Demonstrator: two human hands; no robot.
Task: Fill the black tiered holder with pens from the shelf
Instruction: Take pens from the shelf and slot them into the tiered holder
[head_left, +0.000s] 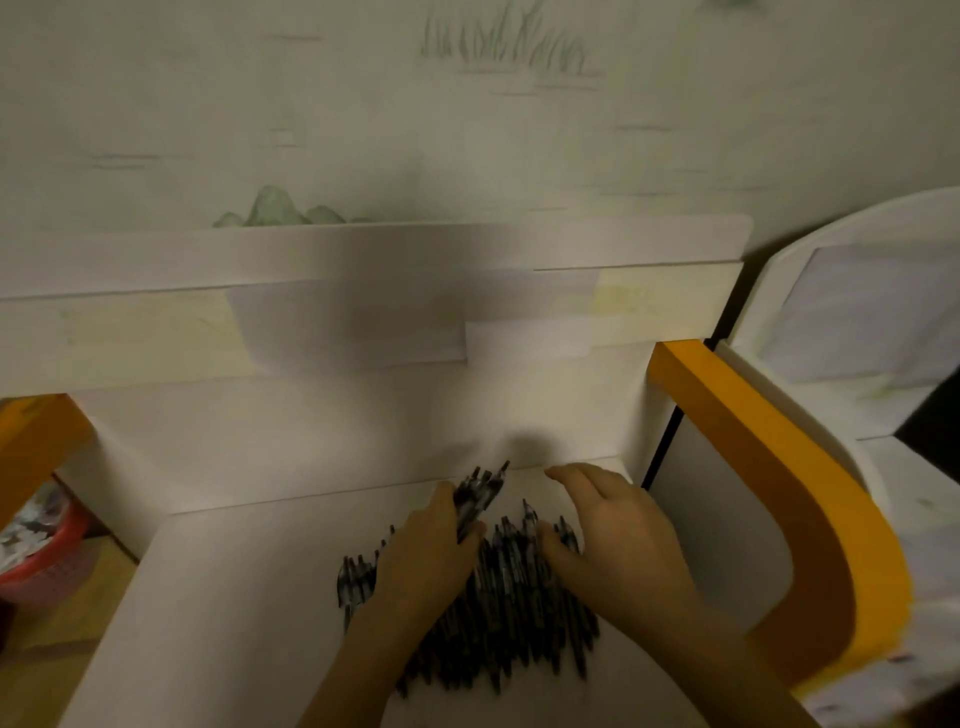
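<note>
While the white shelf (249, 587) lies bare on both sides of the pen pile (498, 618), I see my left hand (431, 551) clamped on a bundle of pens (480, 493) pointing away toward the back wall. My right hand (608, 525) hovers, fingers relaxed, touching the pile. A red basket (39, 564) sits lower left.

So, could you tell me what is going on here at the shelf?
A person is gathering pens from a pile of dark pens lying on a white shelf. The left hand holds a small bunch of pens in its grip, tips pointing away. The right hand rests on the pile, fingers relaxed. The black tiered holder is not in view.
</note>
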